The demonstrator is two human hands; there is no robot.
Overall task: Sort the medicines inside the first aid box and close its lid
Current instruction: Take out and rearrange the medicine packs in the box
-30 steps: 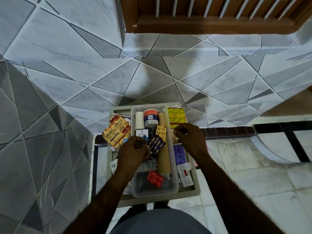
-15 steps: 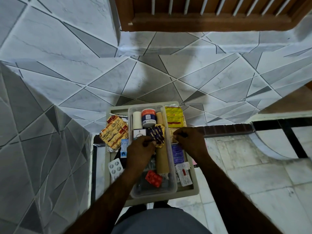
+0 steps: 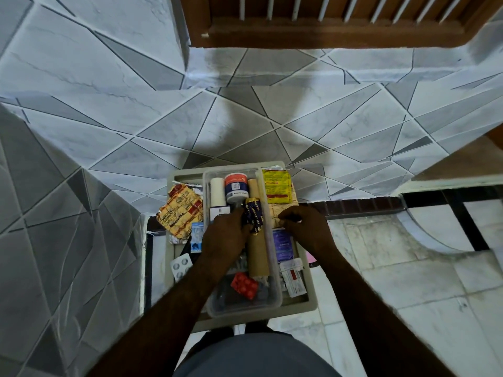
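Note:
The beige first aid box [image 3: 310,303] stands open on a ledge with a clear inner tray [image 3: 272,300] in its middle. My left hand [image 3: 226,238] is inside the tray, shut on a dark blue blister strip [image 3: 253,216] that lies over a long tan roll [image 3: 257,257]. My right hand [image 3: 304,227] rests on the box's right compartment, fingers curled on a small item I cannot make out. The tray also holds a white tub with an orange lid [image 3: 236,186], a white roll [image 3: 217,191] and a red blister pack [image 3: 244,284].
Yellow-orange blister strips [image 3: 181,210] and a silver strip [image 3: 180,266] lie in the left compartment. A yellow sachet [image 3: 276,186], a purple packet [image 3: 283,244] and a white labelled pack [image 3: 292,277] fill the right one. Tiled walls [image 3: 109,118] enclose the ledge; a wooden window frame [image 3: 326,20] is above.
My left hand has carried the dark blue strip up and toward the tray's middle, over the tan roll. The yellow blister it covered is now hidden. My right hand has hardly moved.

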